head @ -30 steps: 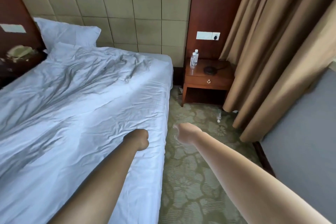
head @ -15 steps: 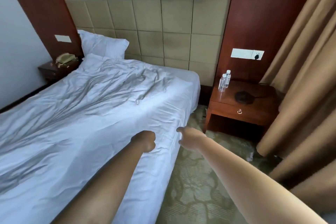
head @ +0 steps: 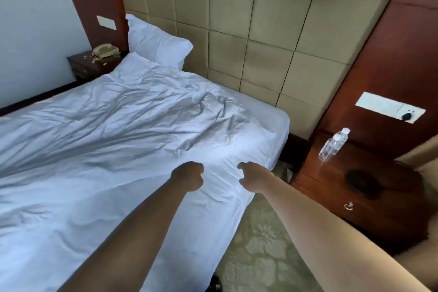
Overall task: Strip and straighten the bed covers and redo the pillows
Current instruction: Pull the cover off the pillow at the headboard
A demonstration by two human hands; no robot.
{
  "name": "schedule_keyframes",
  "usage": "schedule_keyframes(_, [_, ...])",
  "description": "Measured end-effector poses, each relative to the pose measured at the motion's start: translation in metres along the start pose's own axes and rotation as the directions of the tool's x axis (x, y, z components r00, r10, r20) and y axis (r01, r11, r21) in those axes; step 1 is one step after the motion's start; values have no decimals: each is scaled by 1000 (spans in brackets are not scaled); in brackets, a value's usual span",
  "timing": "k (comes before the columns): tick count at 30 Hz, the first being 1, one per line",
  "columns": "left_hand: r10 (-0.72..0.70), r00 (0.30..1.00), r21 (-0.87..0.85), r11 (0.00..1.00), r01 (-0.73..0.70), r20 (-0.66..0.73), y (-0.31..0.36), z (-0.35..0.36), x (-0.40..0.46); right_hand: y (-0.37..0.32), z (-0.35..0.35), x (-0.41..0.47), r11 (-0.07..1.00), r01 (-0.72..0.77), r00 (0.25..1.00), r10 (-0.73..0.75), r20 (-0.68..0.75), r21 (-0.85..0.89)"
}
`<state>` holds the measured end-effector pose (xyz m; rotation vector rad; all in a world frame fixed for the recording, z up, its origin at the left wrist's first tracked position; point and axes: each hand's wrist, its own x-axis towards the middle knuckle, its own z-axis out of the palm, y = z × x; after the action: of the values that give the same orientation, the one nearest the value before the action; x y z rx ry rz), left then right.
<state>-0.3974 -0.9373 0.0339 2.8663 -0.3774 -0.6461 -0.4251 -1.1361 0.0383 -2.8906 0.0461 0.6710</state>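
Hands are reaching out side by side over the near edge of the bed, both forearms stretching forward from the lower part of the view. The left hand (head: 189, 178) is hovering over the white cover (head: 99, 140), its fingers curled into a loose fist that is holding nothing that can be seen. The right hand (head: 254, 179) is lying just beside it, nearer the bed's side edge and the nightstand (head: 369, 199), its fingers bent downward toward the cloth; whether they are already pinching the fabric cannot be told. The cover is lying rumpled across the mattress, its long axis running from the padded headboard (head: 248, 38) toward the bottom left of the view, its creases gathering ahead of the hands toward the head end. Its near corner is lying directly beneath and just beyond the two hands, so the right hand is the nearer to the edge that hangs toward the carpet (head: 258, 251). One pillow (head: 156, 42) is leaning against the headboard at the far corner, well apart from both hands. Judged from this layout, the coming move is calling for a grasp of the cover's edge below the fingers.
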Motion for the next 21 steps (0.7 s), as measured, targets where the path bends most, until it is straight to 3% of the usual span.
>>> schedule_keyframes(14, [-145,986,-114,981,154,81,18,-14,255,63,-72,269,969,207,966,-181,186,-135])
schedule_keyframes(21, [-339,918,-218,899,381,208,48,16,355,92,-78,407,900,416,834,-321,450,-129])
